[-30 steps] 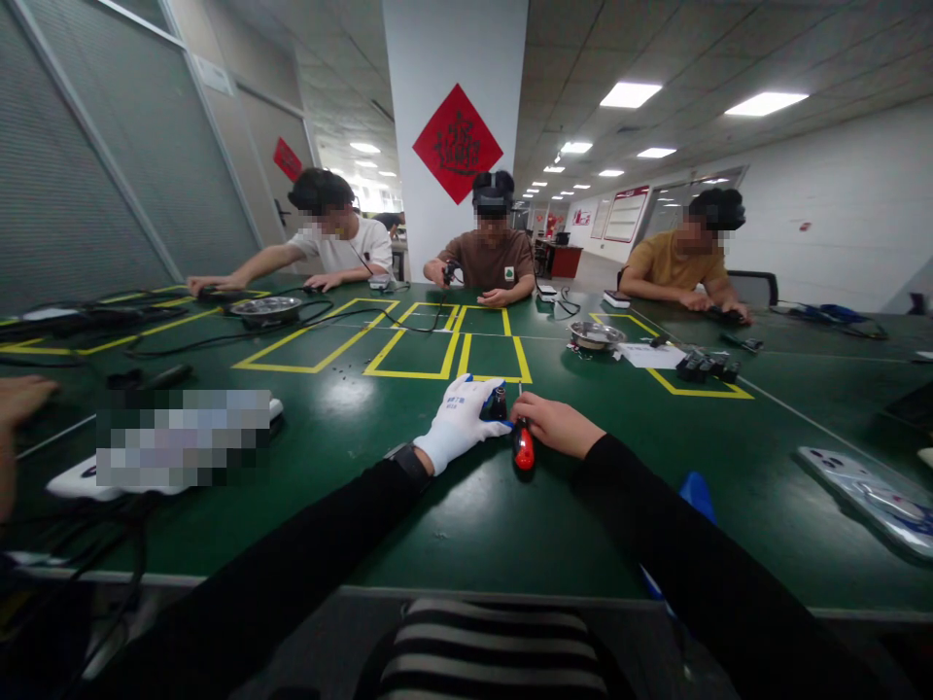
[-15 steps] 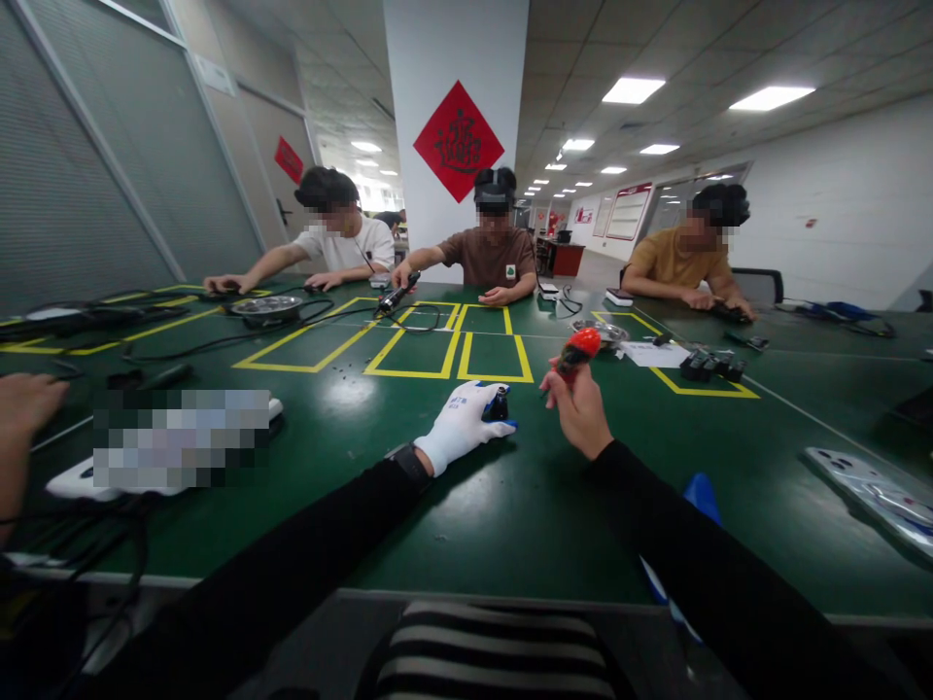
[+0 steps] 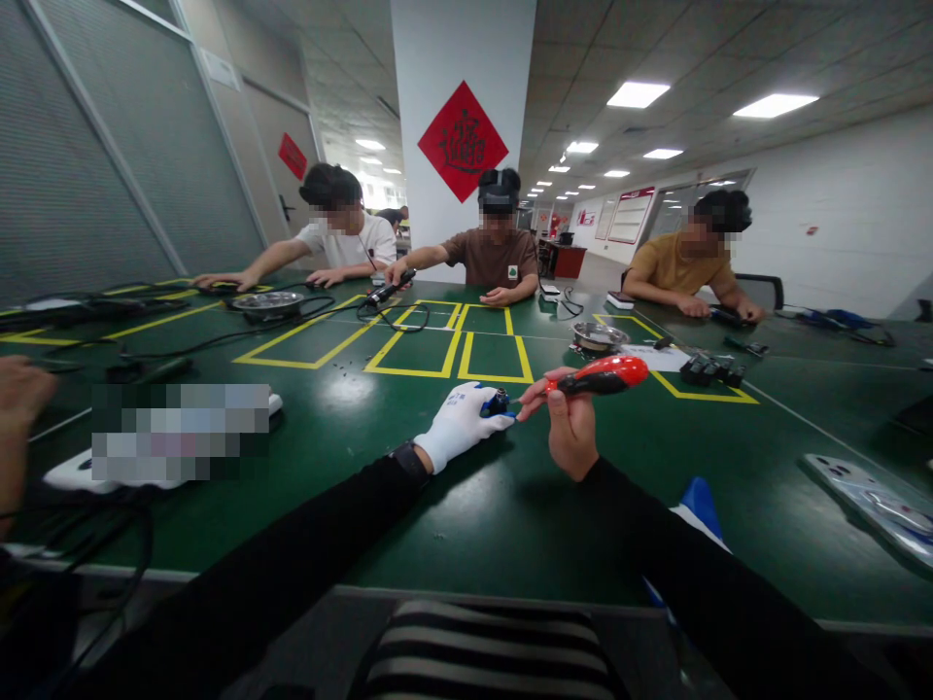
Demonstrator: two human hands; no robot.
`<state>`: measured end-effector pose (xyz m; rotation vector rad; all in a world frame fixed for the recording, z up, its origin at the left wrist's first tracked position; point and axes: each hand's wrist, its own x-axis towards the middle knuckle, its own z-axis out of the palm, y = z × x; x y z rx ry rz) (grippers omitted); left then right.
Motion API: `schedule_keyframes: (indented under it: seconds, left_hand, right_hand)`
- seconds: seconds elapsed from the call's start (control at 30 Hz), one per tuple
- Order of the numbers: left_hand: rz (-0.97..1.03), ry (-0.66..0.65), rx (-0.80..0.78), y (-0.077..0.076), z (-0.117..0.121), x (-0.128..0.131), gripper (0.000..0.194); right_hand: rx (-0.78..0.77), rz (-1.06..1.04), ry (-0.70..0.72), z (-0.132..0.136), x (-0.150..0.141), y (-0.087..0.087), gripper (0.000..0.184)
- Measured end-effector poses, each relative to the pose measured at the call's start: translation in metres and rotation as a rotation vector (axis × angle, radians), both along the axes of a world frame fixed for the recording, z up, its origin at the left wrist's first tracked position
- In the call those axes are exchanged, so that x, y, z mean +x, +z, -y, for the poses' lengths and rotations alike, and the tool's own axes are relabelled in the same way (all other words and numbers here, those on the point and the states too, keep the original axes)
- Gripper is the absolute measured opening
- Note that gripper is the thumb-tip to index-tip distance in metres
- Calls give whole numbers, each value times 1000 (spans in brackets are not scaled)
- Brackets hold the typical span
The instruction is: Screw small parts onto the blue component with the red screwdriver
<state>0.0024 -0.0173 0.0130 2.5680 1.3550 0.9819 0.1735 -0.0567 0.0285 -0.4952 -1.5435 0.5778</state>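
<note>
My left hand, in a white glove, rests on the green table and pinches a small black and blue part. My bare right hand is closed round a red and black screwdriver, held nearly level just above the table. Its thin tip points left and reaches the small part. Black sleeves cover both of my forearms.
Yellow taped rectangles mark the table's middle. A metal bowl, a white sheet and small black parts lie at the right. A phone lies near the right edge. Three people sit across; cables and another bowl lie left.
My right hand lifted the screwdriver off the table, swung it up, then turned it level with the tip at the small part. The left hand stayed put.
</note>
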Motion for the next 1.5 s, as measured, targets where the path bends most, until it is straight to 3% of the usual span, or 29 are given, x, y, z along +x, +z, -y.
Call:
schedule_keyframes:
  seconds: [0.27,0.7,1.17,1.23,1.37,1.43,1.5]
  left_hand:
    - [-56,3,65,-1,-1,0,33]
    - [-112,22,104,0,1,0,32]
    - [-114,17,102,0,3,1,35]
    - [-107,22,86,0,3,1,35]
    - [-79,16,55,1,3,1,35]
    - [-65,2,50,1,3,1,34]
    - [-56,-12,52,1,2,1,32]
  right_hand:
    - [-88,163,10,-3,0,-3,18]
    - [-224,52,238,-2,3,9,29]
    - [-222,-11,158,-3,2,9,28]
    - [-204,30,76,-2,4,11,30]
    - [-124,93,-219,-1,6,19,22]
    - [-138,41,-165,-1,5,24,15]
    - [-205,-13,-20,0,3,26,13]
